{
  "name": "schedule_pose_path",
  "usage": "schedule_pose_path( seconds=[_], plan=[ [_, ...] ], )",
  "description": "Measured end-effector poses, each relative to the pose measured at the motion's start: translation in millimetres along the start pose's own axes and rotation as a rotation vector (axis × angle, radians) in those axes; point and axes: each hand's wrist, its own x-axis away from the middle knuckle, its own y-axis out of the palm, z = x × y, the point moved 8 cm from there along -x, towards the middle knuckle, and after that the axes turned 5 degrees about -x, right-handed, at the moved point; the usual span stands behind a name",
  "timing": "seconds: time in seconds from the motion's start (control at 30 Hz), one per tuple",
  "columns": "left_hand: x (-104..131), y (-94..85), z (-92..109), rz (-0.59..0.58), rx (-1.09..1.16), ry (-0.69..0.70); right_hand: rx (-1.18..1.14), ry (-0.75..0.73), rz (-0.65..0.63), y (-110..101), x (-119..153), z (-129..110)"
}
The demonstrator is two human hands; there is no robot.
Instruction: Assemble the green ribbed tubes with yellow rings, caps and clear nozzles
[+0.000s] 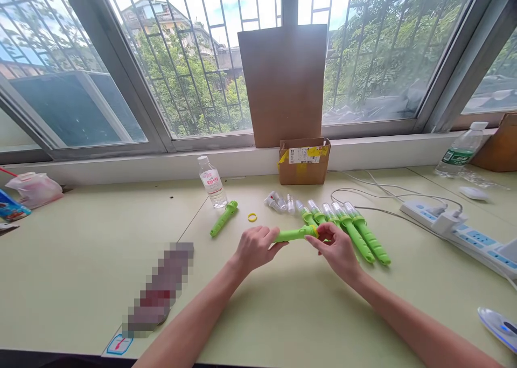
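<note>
My left hand (258, 245) is wrapped round a light-green, torch-shaped plastic tube (294, 235), held level above the table. At the tube's right end sits a yellow ring (313, 230), and the closed fingers of my right hand (334, 245) pinch it there. Behind my right hand lie several similar green tubes (365, 233) with clear tips. Another green tube (224, 219) without a clear tip lies to the left, near a loose yellow ring (252, 217). A few small clear pieces (278, 201) lie together beyond my hands.
A water bottle (212, 182) and a small cardboard box (304, 166) stand toward the window. To the right are a power strip (464, 236) with cables and another bottle (460, 151). A blurred-out object (161, 290) lies at left front.
</note>
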Motion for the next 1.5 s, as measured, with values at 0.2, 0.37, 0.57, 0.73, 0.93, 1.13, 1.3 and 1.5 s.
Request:
schedule_pose_path(
  seconds=[0.2, 0.37, 0.57, 0.73, 0.93, 1.13, 1.3, 1.5],
  plan=[
    [1.5, 4.9, -2.5, -0.062, 0.041, -0.045, 0.032, -0.058, -0.042, 2.9, -0.4, -3.9],
    [0.9, 6.0, -3.4, -0.072, 0.065, -0.057, 0.055, -0.056, -0.020, 2.3, 1.1, -3.7],
    [1.0, 6.9, -4.4, -0.072, 0.092, -0.069, 0.070, -0.049, -0.013, 1.0, 1.3, -4.3],
    [0.7, 7.8, -5.8, -0.082, 0.130, -0.098, 0.058, -0.056, 0.012, -0.2, 0.9, -1.0],
    [1.2, 9.1, -7.2, -0.102, 0.221, -0.147, 0.098, -0.105, -0.015, 2.0, 0.9, -3.9],
    [0.9, 10.1, -8.3, -0.121, 0.274, -0.173, 0.096, -0.153, 0.023, 1.2, 2.9, -13.4],
    [0.2, 10.6, -9.3, -0.116, 0.302, -0.197, 0.092, -0.164, 0.045, -1.5, 3.8, -18.6],
    [2.3, 15.6, -11.1, -0.161, 0.355, -0.259, 0.096, -0.165, 0.063, -4.6, 2.9, -17.5]
  ],
)
